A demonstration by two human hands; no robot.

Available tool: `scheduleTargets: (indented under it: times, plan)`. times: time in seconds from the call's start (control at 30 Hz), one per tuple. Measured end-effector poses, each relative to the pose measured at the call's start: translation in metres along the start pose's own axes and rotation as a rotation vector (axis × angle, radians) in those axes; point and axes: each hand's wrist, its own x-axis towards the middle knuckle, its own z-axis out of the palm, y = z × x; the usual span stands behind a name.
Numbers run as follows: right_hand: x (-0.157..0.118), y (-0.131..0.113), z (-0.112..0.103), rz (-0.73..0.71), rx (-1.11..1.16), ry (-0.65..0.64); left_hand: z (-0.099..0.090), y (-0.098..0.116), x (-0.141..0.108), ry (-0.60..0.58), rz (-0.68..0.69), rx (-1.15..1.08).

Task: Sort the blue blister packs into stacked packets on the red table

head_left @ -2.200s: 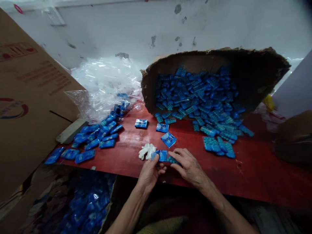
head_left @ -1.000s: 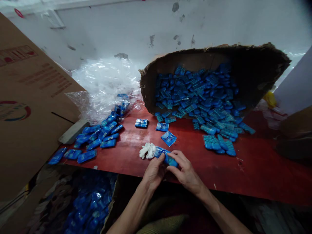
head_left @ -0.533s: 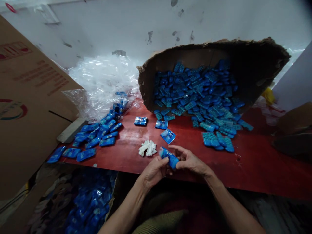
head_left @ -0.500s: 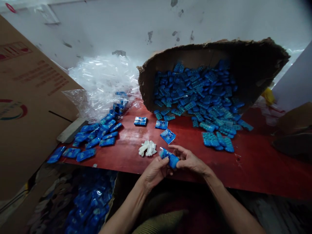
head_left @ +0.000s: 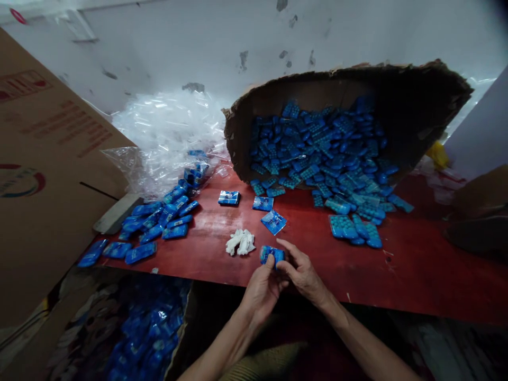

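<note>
My left hand (head_left: 264,283) grips a small blue packet (head_left: 272,255) near the table's front edge, its thumb lying across the printed face. On the packet's right side, the thumb of my right hand (head_left: 299,270) touches or nearly touches it, and the forefinger reaches out above. A printed blue card (head_left: 273,222) rests just beyond my hands, with another blue card (head_left: 263,203) behind it. Left of those sits a small stack of blue cards (head_left: 229,198). Crumpled white scraps (head_left: 240,242) lie left of the held packet.
A torn cardboard box (head_left: 428,111) on its side spills blue packs (head_left: 317,143) onto the red table (head_left: 416,264). Finished-looking blue packets (head_left: 162,214) are heaped at left beside clear plastic sleeves (head_left: 170,121). A large carton (head_left: 47,174) stands far left; blue packets (head_left: 146,328) fill a container below.
The packet has turned from slanting to nearly level, its face toward me. My left hand has shifted slightly right, and my right hand has moved in closer around the packet's right end.
</note>
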Motion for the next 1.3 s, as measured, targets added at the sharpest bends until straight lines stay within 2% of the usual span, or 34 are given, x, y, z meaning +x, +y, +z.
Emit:
scheduleTargets:
  times: [0.1, 0.17, 0.23, 0.3, 0.37, 0.43, 0.6, 0.7, 0.83, 0.97, 1.07, 1.2, 1.3]
  plan:
    - [-0.003, 0.005, 0.007, -0.078, -0.114, 0.089, -0.001, 0.0, 0.001, 0.006, 0.024, -0.021]
    - [-0.003, 0.007, 0.01, -0.007, -0.027, 0.138, 0.0, 0.001, 0.0, 0.007, 0.014, -0.02]
    - [-0.001, 0.006, 0.01, 0.14, 0.164, 0.103, 0.002, 0.003, -0.001, 0.004, -0.032, -0.017]
    - [0.002, 0.005, 0.006, 0.252, 0.362, 0.002, 0.003, 0.005, -0.002, -0.01, -0.076, 0.001]
    - [0.004, 0.005, 0.002, 0.278, 0.477, -0.061, 0.004, 0.007, -0.002, -0.028, -0.079, 0.046]
    - [0.005, 0.005, 0.0, 0.285, 0.527, -0.048, 0.003, 0.009, -0.001, -0.034, -0.03, 0.117]
    - [0.004, 0.007, 0.0, 0.295, 0.492, -0.059, 0.003, 0.013, -0.001, 0.024, 0.127, 0.207]
    - [0.004, 0.007, 0.001, 0.263, 0.452, -0.055, 0.002, 0.014, 0.0, 0.041, 0.118, 0.166]
    - [0.003, 0.01, 0.005, 0.241, 0.521, -0.058, 0.002, 0.011, 0.001, 0.027, 0.07, 0.098]
    - [0.002, 0.007, 0.01, 0.217, 0.534, -0.026, 0.002, 0.009, 0.001, 0.063, 0.038, 0.056]
    - [0.002, 0.003, 0.009, 0.245, 0.534, -0.064, 0.002, 0.012, 0.0, 0.049, 0.075, 0.145]
    - [0.004, -0.002, 0.004, 0.273, 0.554, -0.046, 0.001, 0.019, -0.002, -0.051, 0.042, 0.277]
    - [0.005, -0.002, 0.002, 0.283, 0.594, -0.057, 0.0, 0.022, -0.002, -0.017, 0.046, 0.314]
